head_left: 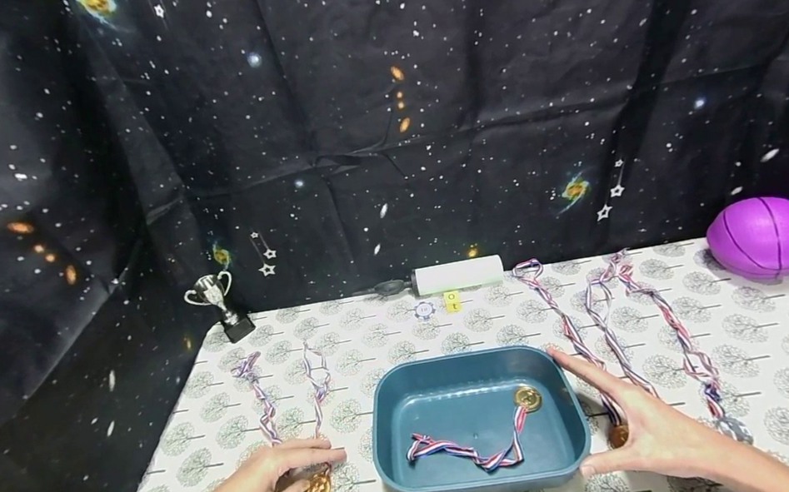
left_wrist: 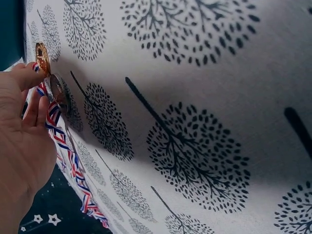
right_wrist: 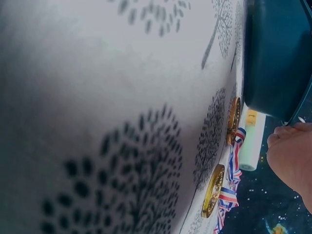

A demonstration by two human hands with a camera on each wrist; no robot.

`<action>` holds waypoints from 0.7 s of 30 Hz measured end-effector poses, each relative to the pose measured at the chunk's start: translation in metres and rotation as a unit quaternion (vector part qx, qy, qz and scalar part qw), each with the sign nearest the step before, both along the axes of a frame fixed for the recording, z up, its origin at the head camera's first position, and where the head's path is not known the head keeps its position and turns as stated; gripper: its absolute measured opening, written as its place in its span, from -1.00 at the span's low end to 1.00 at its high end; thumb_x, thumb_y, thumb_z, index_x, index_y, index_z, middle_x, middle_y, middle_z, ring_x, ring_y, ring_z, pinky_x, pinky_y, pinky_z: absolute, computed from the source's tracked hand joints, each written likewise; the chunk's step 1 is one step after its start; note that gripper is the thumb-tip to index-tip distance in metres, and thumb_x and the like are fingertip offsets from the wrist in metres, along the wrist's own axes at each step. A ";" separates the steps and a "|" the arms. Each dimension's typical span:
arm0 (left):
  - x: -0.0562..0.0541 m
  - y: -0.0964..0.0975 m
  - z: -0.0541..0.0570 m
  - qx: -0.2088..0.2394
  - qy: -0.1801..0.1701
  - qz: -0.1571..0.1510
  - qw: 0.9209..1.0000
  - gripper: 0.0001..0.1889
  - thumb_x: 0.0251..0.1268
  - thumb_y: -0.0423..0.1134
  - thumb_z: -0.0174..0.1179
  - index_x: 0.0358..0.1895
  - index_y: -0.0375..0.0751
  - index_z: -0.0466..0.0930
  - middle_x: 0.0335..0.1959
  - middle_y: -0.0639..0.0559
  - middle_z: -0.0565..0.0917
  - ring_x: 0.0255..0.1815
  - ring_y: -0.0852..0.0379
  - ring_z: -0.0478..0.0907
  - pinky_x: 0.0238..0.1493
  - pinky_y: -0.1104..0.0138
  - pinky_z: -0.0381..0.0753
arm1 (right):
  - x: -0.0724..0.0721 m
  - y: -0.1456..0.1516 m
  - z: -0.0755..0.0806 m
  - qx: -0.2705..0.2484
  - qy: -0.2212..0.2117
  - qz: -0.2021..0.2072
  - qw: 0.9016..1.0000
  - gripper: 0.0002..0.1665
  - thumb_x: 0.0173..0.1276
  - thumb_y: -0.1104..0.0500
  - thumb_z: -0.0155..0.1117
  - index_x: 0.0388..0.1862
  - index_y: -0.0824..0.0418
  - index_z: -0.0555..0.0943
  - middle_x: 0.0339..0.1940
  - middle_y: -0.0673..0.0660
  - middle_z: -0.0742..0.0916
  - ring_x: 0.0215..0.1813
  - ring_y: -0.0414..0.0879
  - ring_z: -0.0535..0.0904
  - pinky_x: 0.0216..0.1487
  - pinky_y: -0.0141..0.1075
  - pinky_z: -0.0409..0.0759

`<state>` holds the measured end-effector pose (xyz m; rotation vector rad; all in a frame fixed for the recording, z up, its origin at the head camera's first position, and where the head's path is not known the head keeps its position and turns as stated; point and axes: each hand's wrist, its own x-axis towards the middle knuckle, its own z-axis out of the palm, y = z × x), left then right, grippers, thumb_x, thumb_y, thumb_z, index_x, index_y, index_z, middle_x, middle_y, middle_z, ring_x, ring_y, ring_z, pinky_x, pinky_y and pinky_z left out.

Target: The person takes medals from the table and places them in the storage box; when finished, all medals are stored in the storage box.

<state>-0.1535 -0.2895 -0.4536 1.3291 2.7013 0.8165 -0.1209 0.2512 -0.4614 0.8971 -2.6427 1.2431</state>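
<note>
My left hand (head_left: pixel 283 476) is over two medals at the left, fingers extended, thumb beside a gold medal (head_left: pixel 318 489). In the left wrist view, a silver medal (left_wrist: pixel 59 92) lies close to the fingers; the hand hides it in the head view. Striped ribbons (head_left: pixel 264 411) trail away behind. At the right end of a blue tub (head_left: pixel 385 449), my right hand (head_left: pixel 647 425) spreads straight fingers, index at the rim's back corner and thumb at the front corner. Inside the tub lies another gold medal (head_left: pixel 527 399) with its red, white and blue ribbon (head_left: pixel 462 453).
Right of the tub lie a bronze-toned medal (head_left: pixel 619 436), a silver medal (head_left: pixel 734 429) and long ribbons (head_left: pixel 679 332). A trophy (head_left: pixel 221 304), white cylinder (head_left: pixel 457 275), poker chip (head_left: pixel 424 310), yellow letter tile (head_left: pixel 452 302) and purple ball (head_left: pixel 766 237) line the back.
</note>
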 end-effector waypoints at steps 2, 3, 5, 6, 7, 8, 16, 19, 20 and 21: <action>0.000 0.000 0.000 -0.009 0.002 0.000 1.000 -0.31 0.23 -0.61 0.31 0.37 0.11 0.68 0.30 -0.08 0.70 0.33 -0.04 0.64 0.34 0.31 0.60 | 0.000 0.000 0.000 -0.005 -0.002 0.004 1.000 0.58 -0.10 -0.07 0.85 0.79 -0.01 0.05 0.72 0.16 0.32 0.68 -0.21 0.18 0.49 -0.52 0.13; 0.000 -0.001 0.001 -0.012 0.004 -0.002 1.000 -0.29 0.21 -0.63 0.31 0.38 0.11 0.67 0.31 -0.07 0.70 0.34 -0.04 0.64 0.34 0.29 0.61 | 0.000 0.000 0.000 -0.008 -0.003 0.006 1.000 0.57 -0.09 -0.07 0.85 0.79 0.00 0.06 0.72 0.16 0.32 0.68 -0.21 0.18 0.49 -0.53 0.12; 0.000 -0.001 0.001 -0.015 0.015 -0.009 1.000 -0.28 0.19 -0.62 0.33 0.38 0.10 0.67 0.30 -0.06 0.70 0.33 -0.04 0.64 0.35 0.23 0.62 | 0.000 0.000 0.000 -0.009 -0.002 0.008 1.000 0.57 -0.08 -0.07 0.85 0.79 0.02 0.06 0.71 0.17 0.32 0.68 -0.21 0.19 0.49 -0.54 0.11; 0.000 -0.001 0.001 -0.017 0.022 -0.013 1.000 -0.30 0.21 -0.61 0.35 0.38 0.10 0.67 0.30 -0.05 0.71 0.33 -0.03 0.65 0.34 0.19 0.64 | 0.000 0.000 -0.001 -0.009 -0.001 0.008 1.000 0.56 -0.08 -0.07 0.85 0.79 0.04 0.06 0.71 0.17 0.32 0.67 -0.21 0.19 0.49 -0.53 0.12; -0.001 -0.001 0.001 -0.018 0.030 -0.016 0.999 -0.32 0.24 -0.58 0.37 0.38 0.10 0.67 0.29 -0.05 0.71 0.32 -0.03 0.65 0.32 0.15 0.66 | 0.000 0.000 -0.001 -0.006 0.001 0.007 1.000 0.56 -0.07 -0.08 0.84 0.79 0.05 0.07 0.71 0.17 0.32 0.67 -0.22 0.19 0.49 -0.52 0.13; -0.001 -0.001 0.001 -0.019 0.038 -0.018 0.999 -0.35 0.27 -0.54 0.40 0.38 0.10 0.67 0.29 -0.05 0.72 0.31 -0.02 0.66 0.28 0.12 0.69 | 0.000 0.000 -0.001 -0.002 0.004 0.006 1.000 0.55 -0.07 -0.09 0.84 0.79 0.07 0.07 0.71 0.16 0.32 0.67 -0.22 0.19 0.49 -0.51 0.14; -0.005 0.002 -0.004 0.015 0.054 -0.021 0.998 -0.54 0.31 -0.29 0.51 0.27 0.10 0.75 0.18 -0.04 0.78 0.17 0.05 0.74 0.04 0.44 0.73 | -0.001 0.000 0.001 0.013 0.009 -0.002 1.000 0.53 -0.05 -0.13 0.82 0.78 0.06 0.09 0.71 0.14 0.33 0.67 -0.22 0.19 0.49 -0.47 0.17; -0.007 0.003 -0.007 0.040 0.059 -0.032 0.997 -0.55 0.24 -0.30 0.55 0.19 0.08 0.77 0.11 0.03 0.80 0.12 0.11 0.74 0.00 0.53 0.68 | -0.001 0.000 0.001 0.011 0.009 -0.001 1.000 0.53 -0.05 -0.13 0.82 0.78 0.06 0.08 0.71 0.14 0.32 0.67 -0.22 0.18 0.49 -0.47 0.17; -0.007 0.003 -0.008 0.048 0.058 -0.035 0.997 -0.56 0.22 -0.30 0.56 0.17 0.08 0.78 0.09 0.06 0.80 0.08 0.14 0.74 -0.04 0.54 0.68 | -0.001 0.001 0.000 0.010 0.011 0.001 1.000 0.54 -0.06 -0.13 0.83 0.78 0.08 0.08 0.71 0.16 0.32 0.67 -0.22 0.18 0.49 -0.47 0.17; -0.008 0.003 -0.008 0.055 0.056 -0.038 0.996 -0.56 0.21 -0.29 0.57 0.16 0.08 0.78 0.07 0.09 0.80 0.04 0.17 0.74 -0.09 0.54 0.68 | -0.002 0.001 0.000 0.009 0.012 0.002 1.000 0.54 -0.06 -0.13 0.83 0.78 0.08 0.08 0.71 0.17 0.32 0.68 -0.21 0.18 0.49 -0.48 0.16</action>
